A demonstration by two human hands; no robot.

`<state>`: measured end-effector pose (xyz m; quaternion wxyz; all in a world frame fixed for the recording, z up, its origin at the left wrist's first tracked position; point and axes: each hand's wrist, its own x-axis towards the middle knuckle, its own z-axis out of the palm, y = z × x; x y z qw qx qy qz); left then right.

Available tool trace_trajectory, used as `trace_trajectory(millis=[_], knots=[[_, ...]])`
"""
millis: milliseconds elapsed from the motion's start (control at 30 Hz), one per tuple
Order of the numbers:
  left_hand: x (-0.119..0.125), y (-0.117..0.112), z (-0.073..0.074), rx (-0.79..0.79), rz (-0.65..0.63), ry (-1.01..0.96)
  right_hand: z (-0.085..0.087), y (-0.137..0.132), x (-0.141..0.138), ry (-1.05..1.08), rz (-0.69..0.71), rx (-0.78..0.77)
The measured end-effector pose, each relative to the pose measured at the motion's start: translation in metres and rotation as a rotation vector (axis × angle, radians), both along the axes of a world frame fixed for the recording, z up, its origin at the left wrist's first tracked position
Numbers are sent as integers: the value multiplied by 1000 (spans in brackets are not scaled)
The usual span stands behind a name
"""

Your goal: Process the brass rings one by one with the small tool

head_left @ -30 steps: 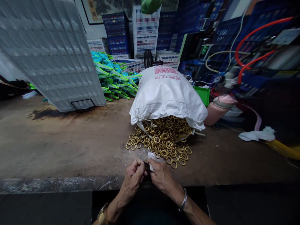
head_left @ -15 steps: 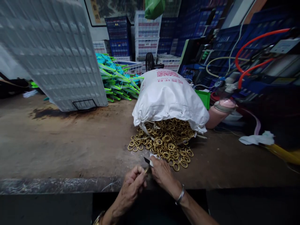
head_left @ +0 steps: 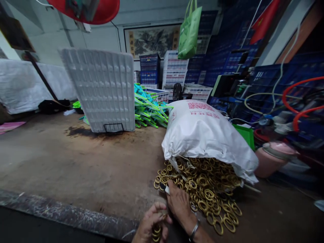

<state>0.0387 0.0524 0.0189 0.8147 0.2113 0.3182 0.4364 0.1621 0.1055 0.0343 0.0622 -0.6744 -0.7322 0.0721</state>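
My left hand (head_left: 151,222) is low in the view, its fingers curled around several brass-coloured rings (head_left: 156,233). Just above and to the right, my right hand (head_left: 180,204) wears a silver bangle and reaches to the near left edge of a loose heap of similar rings (head_left: 202,184). In its grip is a small knife (head_left: 167,190) with a dark blade and a white part by the fingers; the hand hides most of it. The blade's tip lies over rings at the heap's edge. Behind, a white woven sack (head_left: 199,135) lies on its side, rings spilling from its mouth.
A white ribbed panel (head_left: 108,87) stands upright on the brown worktable (head_left: 76,168). Green-and-blue pieces (head_left: 149,113) are piled beside it. A pink canister (head_left: 274,158) and red hose (head_left: 296,118) are at the right. Stacked crates (head_left: 176,64) stand behind; a green bag (head_left: 189,33) hangs above.
My right hand has moved forward with the knife to the heap's left edge. My left hand has drawn back lower, showing rings in it. The view has tilted up and swung left.
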Motion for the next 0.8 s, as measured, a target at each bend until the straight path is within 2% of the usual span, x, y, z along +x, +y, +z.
trace_trajectory(millis=[133, 233, 400, 500, 633, 800], knots=[[-8, 3, -5, -9, -34, -87, -5, 0, 1, -39, -12, 12], [-10, 3, -6, -66, -5, -81, -11, -2, 3, -51, -12, 15], [-10, 7, -6, -93, -5, -34, -19, -6, 15, 67, 23, 23], [-9, 11, -3, -31, -15, -79, -16, -12, 25, 227, 44, -41], [-4, 16, -1, 28, -23, -69, -5, -23, 39, 605, 72, -119], [10, 19, -10, 29, 33, 112, 2, -34, 48, 925, 12, -254]])
